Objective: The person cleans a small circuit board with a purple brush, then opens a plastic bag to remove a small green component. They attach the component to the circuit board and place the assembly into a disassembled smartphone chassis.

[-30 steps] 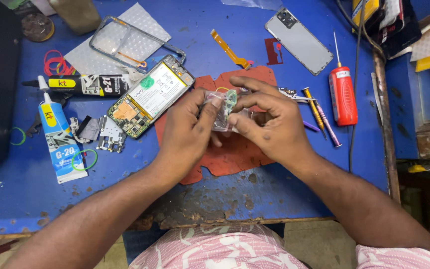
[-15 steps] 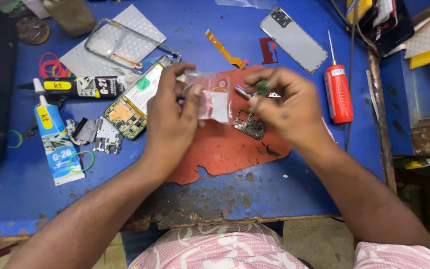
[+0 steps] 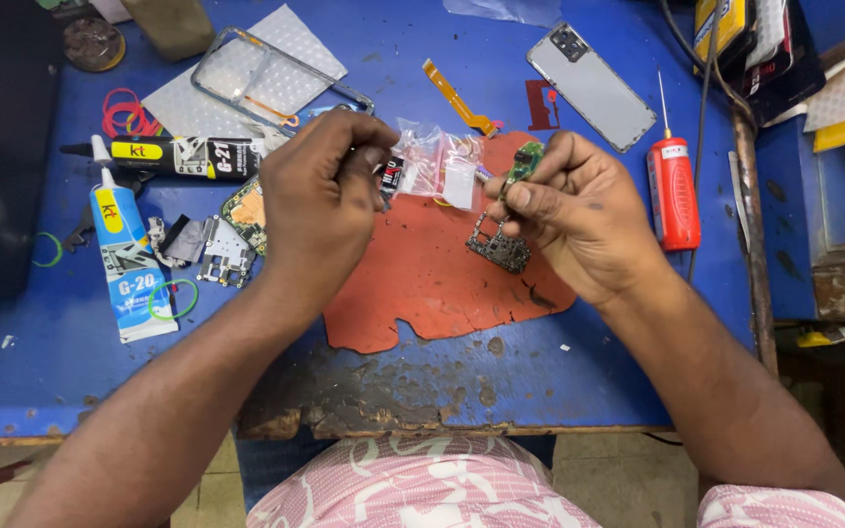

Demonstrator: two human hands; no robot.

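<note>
The hands are drifting apart now: the left hand (image 3: 320,191) is pinching the small clear bag (image 3: 437,161), while the right hand (image 3: 579,210) is gripping the freed circuit board (image 3: 503,240) above the red mat (image 3: 422,293).

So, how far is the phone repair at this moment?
Done: the phone is opened, its grey back cover lies apart and the clear case is off. In hand: the right hand holds a small circuit board, and the left hand holds a clear plastic bag. Left: loose metal parts lie beside the glue tube, so nothing looks reassembled.
</note>
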